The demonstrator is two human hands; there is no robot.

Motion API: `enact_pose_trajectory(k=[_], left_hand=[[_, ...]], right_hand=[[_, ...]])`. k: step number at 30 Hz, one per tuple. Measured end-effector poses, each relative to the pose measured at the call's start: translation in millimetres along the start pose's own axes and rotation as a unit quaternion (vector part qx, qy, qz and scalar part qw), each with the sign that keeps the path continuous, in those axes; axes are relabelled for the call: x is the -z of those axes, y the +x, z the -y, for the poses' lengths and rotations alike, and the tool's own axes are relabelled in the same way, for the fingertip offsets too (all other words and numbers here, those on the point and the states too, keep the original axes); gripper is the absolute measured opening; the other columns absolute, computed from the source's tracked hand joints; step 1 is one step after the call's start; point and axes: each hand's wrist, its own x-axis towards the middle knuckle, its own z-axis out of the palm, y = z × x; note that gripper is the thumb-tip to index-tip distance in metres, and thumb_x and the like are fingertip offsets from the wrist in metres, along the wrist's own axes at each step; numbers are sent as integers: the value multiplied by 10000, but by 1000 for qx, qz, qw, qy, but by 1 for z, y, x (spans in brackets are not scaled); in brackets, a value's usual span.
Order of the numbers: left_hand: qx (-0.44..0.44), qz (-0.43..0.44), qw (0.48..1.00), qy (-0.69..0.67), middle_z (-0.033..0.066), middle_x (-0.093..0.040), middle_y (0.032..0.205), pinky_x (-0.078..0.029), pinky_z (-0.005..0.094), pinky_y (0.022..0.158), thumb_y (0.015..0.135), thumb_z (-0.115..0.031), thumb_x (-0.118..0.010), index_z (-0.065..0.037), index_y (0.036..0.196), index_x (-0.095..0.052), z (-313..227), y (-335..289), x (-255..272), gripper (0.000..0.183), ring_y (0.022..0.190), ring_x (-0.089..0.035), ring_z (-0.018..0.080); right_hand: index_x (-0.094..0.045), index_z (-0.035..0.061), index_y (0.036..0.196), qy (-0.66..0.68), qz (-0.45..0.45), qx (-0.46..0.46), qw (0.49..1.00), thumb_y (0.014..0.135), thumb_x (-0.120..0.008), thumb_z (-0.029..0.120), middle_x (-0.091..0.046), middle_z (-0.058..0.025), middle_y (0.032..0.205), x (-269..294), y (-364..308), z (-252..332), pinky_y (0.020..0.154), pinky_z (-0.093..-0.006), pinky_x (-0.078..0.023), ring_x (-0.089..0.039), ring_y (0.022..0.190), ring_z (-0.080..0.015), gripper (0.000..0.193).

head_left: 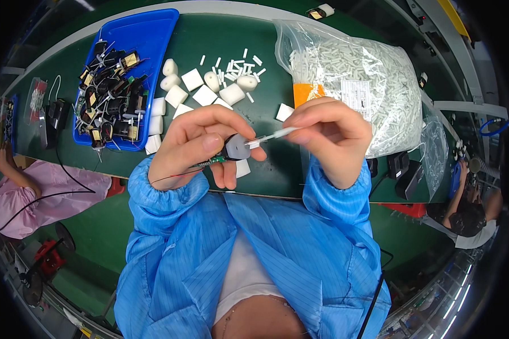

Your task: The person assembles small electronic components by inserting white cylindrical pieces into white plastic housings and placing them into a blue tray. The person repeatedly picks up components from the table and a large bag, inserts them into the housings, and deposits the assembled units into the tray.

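My left hand (193,142) is closed round a small motor-like part (237,148), dark with a grey round end, a green circuit board and a thin red wire. Its shaft side points right, where a short white piece (254,144) sits. Between thumb and forefinger, my right hand (336,133) pinches a slim white strip (280,134). The strip's far end meets the part's shaft; whether it is fitted over it or only touching, I cannot tell. White foam blocks (205,97), some round and some square, lie beyond my left hand.
A blue tray (159,28) of similar dark parts with wires (110,93) stands at the left. Loose short white tubes (240,70) lie behind the foam blocks. A large clear bag of such tubes (393,76) fills the right side. Co-workers sit at both sides, one in pink (54,183).
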Motion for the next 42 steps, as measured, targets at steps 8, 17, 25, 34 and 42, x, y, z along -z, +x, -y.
enact_pose_trajectory(k=[8, 17, 25, 34, 42], left_hand=[[34, 11, 999, -1, 182, -616, 958, -506, 211, 542, 831, -169, -565, 30, 1067, -493, -3, -2, -6, 317, 638, -626, 152], [-48, -19, 998, 23, 140, -560, 1017, -507, 218, 568, 644, 51, -690, 21, 1087, -471, 3, -2, 9, 495, 641, -592, 137], [-130, -162, 978, -11, 216, -577, 988, -419, 184, 541, 829, -367, -542, 13, 1123, -445, 12, -13, 27, 490, 690, -531, 139], [-112, -125, 985, -48, 143, -529, 1165, -540, 256, 612, 911, -190, -460, 8, 1242, -411, 28, -4, 39, 389, 936, -598, 248], [-86, -149, 982, 78, 118, -527, 1171, -518, 232, 626, 857, -48, -534, -5, 1191, -465, 24, 24, 10, 344, 966, -568, 181]], right_hand=[[-646, 38, 718, -205, 96, 101, 969, 702, -702, 76, -582, -50, 635, 0, 9, -2, 458, -250, -404, -563, 534, -153, 70], [-623, 33, 909, -121, -35, -31, 992, 762, -641, 116, -594, -76, 733, -1, 20, -9, 513, -232, -422, -552, 576, -155, 170], [-616, 72, 924, -538, 85, 22, 838, 702, -665, 156, -571, -101, 839, -2, 44, -111, 633, -383, -467, -586, 759, -272, 242], [-583, 25, 1017, -308, -22, -65, 949, 768, -594, 77, -616, -110, 811, -11, 27, -50, 565, -279, -521, -629, 708, -227, 254], [-599, 5, 1040, -109, -93, -94, 985, 703, -705, 15, -633, -105, 904, -11, 7, -32, 638, -247, -546, -628, 776, -158, 353]])
